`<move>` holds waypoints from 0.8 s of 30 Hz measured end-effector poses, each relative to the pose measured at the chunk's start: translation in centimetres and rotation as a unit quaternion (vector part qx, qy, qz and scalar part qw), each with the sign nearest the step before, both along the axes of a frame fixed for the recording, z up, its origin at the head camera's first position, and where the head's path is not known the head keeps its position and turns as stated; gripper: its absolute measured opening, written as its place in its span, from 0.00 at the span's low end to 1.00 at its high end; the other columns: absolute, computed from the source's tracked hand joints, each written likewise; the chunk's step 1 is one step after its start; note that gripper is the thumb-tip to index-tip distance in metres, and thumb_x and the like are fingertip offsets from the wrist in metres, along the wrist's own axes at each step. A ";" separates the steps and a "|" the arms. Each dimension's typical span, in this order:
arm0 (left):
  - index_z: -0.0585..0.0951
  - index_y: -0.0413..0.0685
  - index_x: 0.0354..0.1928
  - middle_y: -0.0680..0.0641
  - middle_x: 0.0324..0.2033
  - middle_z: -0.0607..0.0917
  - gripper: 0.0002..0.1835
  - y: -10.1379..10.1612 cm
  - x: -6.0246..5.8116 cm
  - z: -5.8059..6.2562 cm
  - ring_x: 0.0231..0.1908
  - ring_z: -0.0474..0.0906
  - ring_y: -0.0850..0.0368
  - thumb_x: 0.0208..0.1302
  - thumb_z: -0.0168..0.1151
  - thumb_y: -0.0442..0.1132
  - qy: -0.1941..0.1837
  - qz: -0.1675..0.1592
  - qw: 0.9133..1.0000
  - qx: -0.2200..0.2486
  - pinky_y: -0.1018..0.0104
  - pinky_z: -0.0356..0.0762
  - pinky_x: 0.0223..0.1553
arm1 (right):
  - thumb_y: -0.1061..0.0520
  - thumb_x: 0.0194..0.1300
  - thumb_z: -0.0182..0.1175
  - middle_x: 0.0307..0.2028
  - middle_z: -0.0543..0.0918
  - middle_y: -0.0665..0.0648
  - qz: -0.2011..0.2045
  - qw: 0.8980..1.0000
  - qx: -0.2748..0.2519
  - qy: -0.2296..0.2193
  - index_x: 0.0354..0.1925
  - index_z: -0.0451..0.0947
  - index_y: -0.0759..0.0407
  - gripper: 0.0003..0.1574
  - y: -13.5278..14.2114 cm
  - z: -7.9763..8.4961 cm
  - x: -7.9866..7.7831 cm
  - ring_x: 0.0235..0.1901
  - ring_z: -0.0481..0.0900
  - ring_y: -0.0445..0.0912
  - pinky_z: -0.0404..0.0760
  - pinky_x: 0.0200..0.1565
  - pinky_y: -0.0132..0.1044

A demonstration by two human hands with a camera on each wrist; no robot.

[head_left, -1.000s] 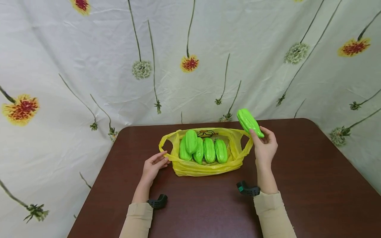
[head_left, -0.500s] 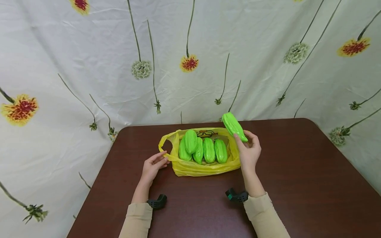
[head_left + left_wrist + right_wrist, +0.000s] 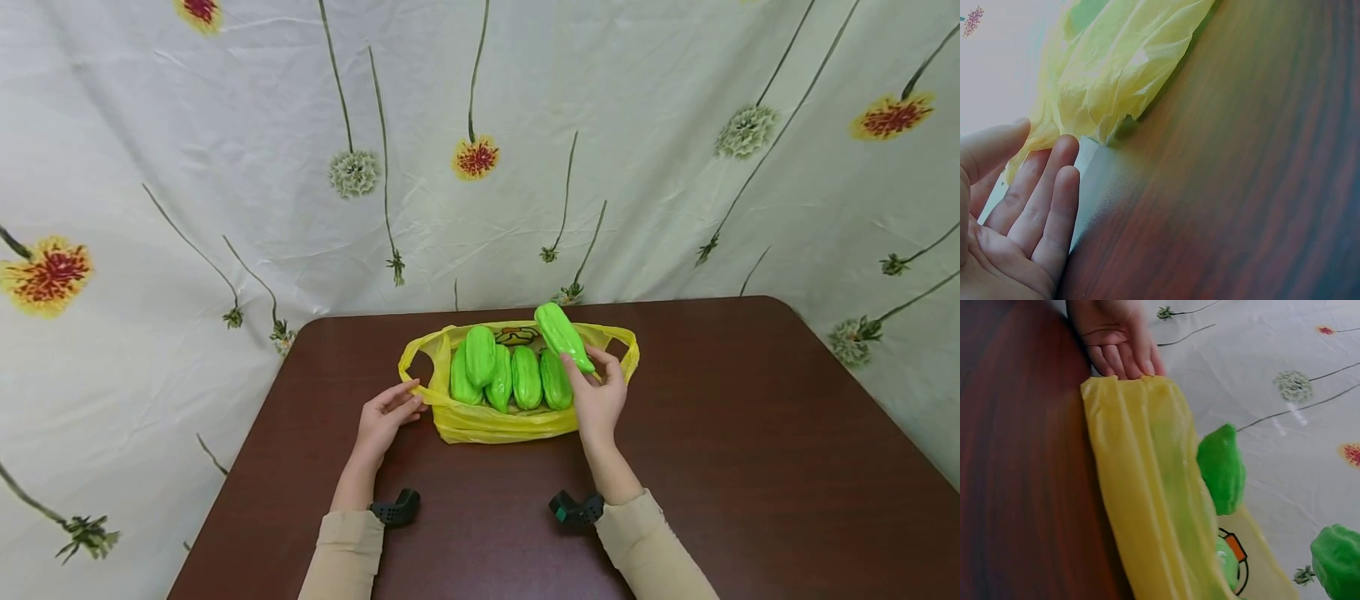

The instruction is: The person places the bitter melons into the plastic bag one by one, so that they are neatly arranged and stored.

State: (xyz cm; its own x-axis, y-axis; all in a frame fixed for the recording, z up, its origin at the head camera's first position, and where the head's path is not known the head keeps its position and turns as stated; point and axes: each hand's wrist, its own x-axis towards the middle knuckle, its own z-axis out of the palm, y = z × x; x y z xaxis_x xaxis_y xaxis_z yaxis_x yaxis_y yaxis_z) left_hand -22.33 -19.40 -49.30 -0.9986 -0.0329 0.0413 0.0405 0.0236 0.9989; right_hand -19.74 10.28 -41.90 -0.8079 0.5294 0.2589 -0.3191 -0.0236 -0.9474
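Observation:
A yellow plastic bag (image 3: 495, 429) lies on the table with its mouth spread wide. Several glossy green ribbed vegetables (image 3: 527, 379), shaped like bitter melons, lie inside it, one (image 3: 480, 357) on top of the others. At the bag's left handle, my left hand (image 3: 381, 425) pinches the plastic between thumb and fingers; the left wrist view shows the same hand (image 3: 1022, 219) at the bag (image 3: 1110, 81). My right hand (image 3: 602, 408) holds another green ribbed vegetable (image 3: 558, 332) by its narrow end, tilted, over the right part of the bag. That vegetable partly covers one inside.
The dark brown table (image 3: 750, 458) extends around the bag on both sides and in front. Behind it hangs a pale flower-patterned cloth (image 3: 637, 167), close to the table's far edge. Dark bands (image 3: 397, 508) sit on both wrists.
My right hand has moved left and slightly lower with the green ribbed vegetable, from beyond the bag's right handle to over its mouth. The left hand stays at the left handle.

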 end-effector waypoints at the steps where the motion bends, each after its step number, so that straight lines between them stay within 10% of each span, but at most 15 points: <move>1: 0.77 0.39 0.56 0.46 0.36 0.84 0.21 0.0 0.0 0.0 0.34 0.83 0.57 0.60 0.65 0.36 0.000 0.000 1.000 0.000 0.65 0.81 0.39 | 0.65 0.54 0.68 0.45 0.76 0.64 0.001 1.000 0.001 -0.002 0.48 0.74 0.74 0.23 -0.2 -0.1 0.0 0.39 0.78 0.40 0.78 0.37 0.25; 16: 0.77 0.37 0.56 0.49 0.35 0.85 0.22 0.0 -0.2 -0.1 0.34 0.84 0.57 0.60 0.64 0.36 -0.004 0.004 1.000 0.002 0.65 0.81 0.39 | 0.50 0.53 0.71 0.45 0.77 0.59 0.008 0.999 0.034 0.015 0.47 0.78 0.58 0.25 -0.7 -8.0 -3.1 0.41 0.79 0.48 0.79 0.34 0.29; 24: 0.76 0.36 0.56 0.47 0.36 0.85 0.22 -0.1 -0.1 -0.1 0.34 0.84 0.56 0.61 0.64 0.36 0.000 0.002 1.000 -0.004 0.65 0.81 0.39 | 0.56 0.53 0.71 0.45 0.77 0.60 0.002 0.998 0.046 -0.042 0.46 0.76 0.65 0.24 -1.4 -4.9 -1.4 0.46 0.76 0.51 0.78 0.40 0.31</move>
